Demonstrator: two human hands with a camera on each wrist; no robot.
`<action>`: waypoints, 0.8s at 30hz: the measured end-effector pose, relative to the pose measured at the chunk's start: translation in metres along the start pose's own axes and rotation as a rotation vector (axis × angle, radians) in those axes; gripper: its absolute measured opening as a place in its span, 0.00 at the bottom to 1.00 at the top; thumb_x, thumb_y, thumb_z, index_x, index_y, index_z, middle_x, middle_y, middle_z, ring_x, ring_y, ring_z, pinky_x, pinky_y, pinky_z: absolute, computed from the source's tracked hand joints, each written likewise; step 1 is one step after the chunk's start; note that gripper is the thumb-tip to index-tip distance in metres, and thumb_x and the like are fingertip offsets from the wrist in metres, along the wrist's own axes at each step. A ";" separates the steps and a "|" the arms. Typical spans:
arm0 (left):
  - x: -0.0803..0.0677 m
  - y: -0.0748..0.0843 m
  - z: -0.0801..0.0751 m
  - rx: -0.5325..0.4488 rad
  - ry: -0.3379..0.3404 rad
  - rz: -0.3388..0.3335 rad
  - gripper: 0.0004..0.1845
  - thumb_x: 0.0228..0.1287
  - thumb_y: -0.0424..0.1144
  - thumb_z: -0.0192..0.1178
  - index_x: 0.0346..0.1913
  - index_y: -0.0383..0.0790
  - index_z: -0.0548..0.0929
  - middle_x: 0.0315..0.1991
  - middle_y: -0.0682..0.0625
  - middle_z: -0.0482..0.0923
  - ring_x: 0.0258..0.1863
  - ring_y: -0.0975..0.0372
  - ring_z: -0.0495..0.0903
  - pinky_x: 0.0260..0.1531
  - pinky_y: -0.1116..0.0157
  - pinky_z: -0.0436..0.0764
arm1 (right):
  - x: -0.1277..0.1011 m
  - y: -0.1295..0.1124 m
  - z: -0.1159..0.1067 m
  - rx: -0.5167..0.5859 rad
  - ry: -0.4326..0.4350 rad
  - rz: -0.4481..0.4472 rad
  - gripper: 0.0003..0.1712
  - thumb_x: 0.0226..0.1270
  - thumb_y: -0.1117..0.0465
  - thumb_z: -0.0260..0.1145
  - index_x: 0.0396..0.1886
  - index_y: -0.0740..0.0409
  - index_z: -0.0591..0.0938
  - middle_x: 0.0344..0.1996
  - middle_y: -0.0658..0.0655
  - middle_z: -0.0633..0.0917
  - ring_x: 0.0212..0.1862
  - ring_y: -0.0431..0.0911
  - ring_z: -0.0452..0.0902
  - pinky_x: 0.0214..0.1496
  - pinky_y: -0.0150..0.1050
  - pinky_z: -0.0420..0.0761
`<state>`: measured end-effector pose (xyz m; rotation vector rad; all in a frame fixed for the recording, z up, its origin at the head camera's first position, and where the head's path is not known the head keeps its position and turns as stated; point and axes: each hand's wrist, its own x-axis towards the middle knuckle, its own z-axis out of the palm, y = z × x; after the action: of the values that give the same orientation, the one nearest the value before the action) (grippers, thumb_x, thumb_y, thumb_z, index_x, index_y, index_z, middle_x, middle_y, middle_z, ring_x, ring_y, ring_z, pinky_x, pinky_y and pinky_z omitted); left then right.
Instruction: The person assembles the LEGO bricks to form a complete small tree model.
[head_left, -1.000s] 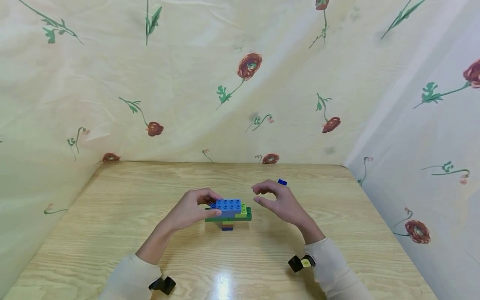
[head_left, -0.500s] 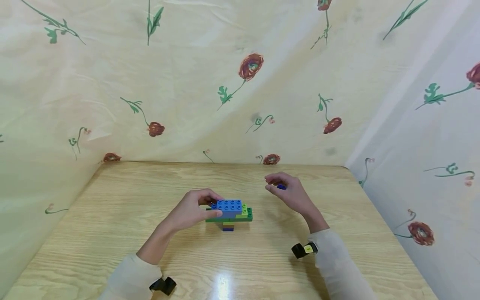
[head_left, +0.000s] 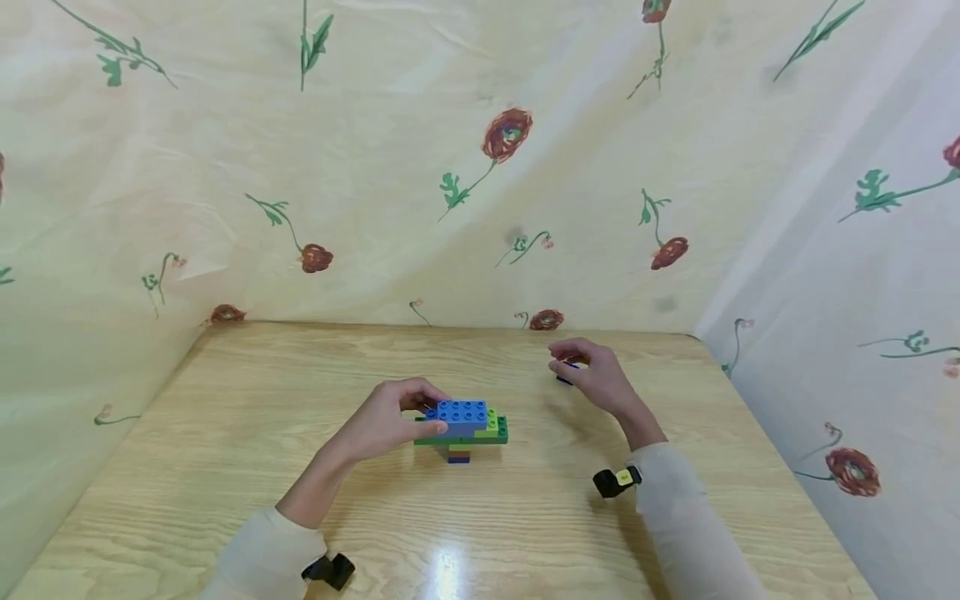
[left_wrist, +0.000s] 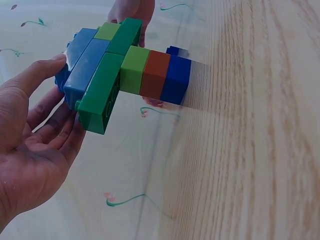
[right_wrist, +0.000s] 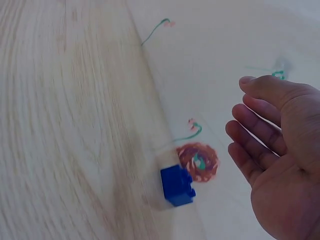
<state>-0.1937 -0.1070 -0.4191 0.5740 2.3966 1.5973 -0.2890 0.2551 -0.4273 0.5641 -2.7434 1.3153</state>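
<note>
A stacked toy-brick build stands near the middle of the wooden table, its narrow column of dark blue, orange and light green bricks (left_wrist: 156, 75) topped by long green bricks (left_wrist: 102, 92). Uppermost lie blue bricks (head_left: 462, 413), beside a lime one (left_wrist: 106, 31). My left hand (head_left: 382, 421) grips the left end of the top, thumb on the near side and fingers behind. To the right and farther back, my right hand (head_left: 596, 377) hovers with loosely bent fingers over a small dark blue brick (right_wrist: 176, 185). In the right wrist view a gap separates the fingers from that brick.
The pale wooden table (head_left: 225, 392) ends at a flower-printed cloth (head_left: 375, 167) hung behind it and along both sides. Black wrist cameras (head_left: 328, 571) sit at both cuffs.
My right hand has moved away from the build, rightward and back, to over the small dark blue brick. My left hand keeps its grip on the build. The head view shifts slightly.
</note>
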 end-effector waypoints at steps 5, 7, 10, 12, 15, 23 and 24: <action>0.000 0.001 0.001 -0.001 0.000 -0.013 0.18 0.65 0.44 0.73 0.56 0.48 0.85 0.50 0.49 0.85 0.50 0.58 0.83 0.46 0.66 0.83 | 0.005 0.021 -0.005 -0.004 0.009 0.042 0.20 0.75 0.57 0.67 0.61 0.61 0.82 0.55 0.66 0.86 0.57 0.57 0.81 0.62 0.54 0.80; 0.000 0.001 0.001 -0.002 0.003 -0.016 0.18 0.65 0.44 0.73 0.56 0.49 0.85 0.50 0.49 0.85 0.50 0.58 0.83 0.46 0.66 0.83 | 0.006 0.029 -0.007 0.012 0.015 0.062 0.22 0.75 0.57 0.67 0.62 0.64 0.82 0.57 0.67 0.85 0.59 0.59 0.80 0.65 0.57 0.78; 0.001 0.001 0.001 -0.002 0.003 -0.015 0.18 0.65 0.43 0.73 0.56 0.49 0.86 0.50 0.49 0.85 0.50 0.58 0.83 0.46 0.66 0.83 | 0.006 0.041 -0.010 0.034 0.030 0.100 0.23 0.74 0.59 0.67 0.63 0.66 0.80 0.60 0.70 0.83 0.62 0.61 0.77 0.68 0.57 0.75; 0.001 0.001 0.001 -0.003 0.002 -0.014 0.18 0.65 0.43 0.73 0.56 0.48 0.85 0.50 0.48 0.85 0.50 0.58 0.83 0.46 0.66 0.83 | 0.005 0.048 -0.011 0.034 0.034 0.139 0.24 0.74 0.59 0.67 0.64 0.66 0.80 0.61 0.69 0.82 0.63 0.60 0.76 0.68 0.55 0.75; 0.001 0.000 0.002 -0.001 0.001 -0.016 0.18 0.65 0.44 0.73 0.56 0.49 0.85 0.51 0.48 0.85 0.50 0.58 0.83 0.46 0.66 0.83 | 0.003 0.057 -0.011 0.031 0.019 0.198 0.25 0.75 0.57 0.66 0.66 0.65 0.79 0.62 0.68 0.81 0.63 0.59 0.75 0.64 0.48 0.77; 0.001 0.000 0.001 0.002 0.006 -0.024 0.18 0.64 0.44 0.73 0.56 0.49 0.85 0.51 0.49 0.85 0.50 0.58 0.83 0.47 0.64 0.83 | -0.001 0.072 -0.008 0.006 -0.035 0.263 0.27 0.75 0.55 0.67 0.68 0.61 0.78 0.62 0.67 0.81 0.62 0.59 0.78 0.61 0.48 0.80; 0.001 0.000 0.000 0.002 0.006 -0.024 0.18 0.64 0.44 0.73 0.56 0.49 0.85 0.51 0.49 0.85 0.50 0.58 0.83 0.47 0.64 0.83 | -0.001 0.073 -0.007 -0.001 -0.038 0.260 0.26 0.75 0.55 0.67 0.68 0.61 0.78 0.61 0.67 0.81 0.62 0.59 0.78 0.61 0.49 0.80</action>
<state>-0.1941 -0.1062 -0.4189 0.5396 2.4000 1.5894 -0.3141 0.3028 -0.4771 0.2385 -2.9276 1.3633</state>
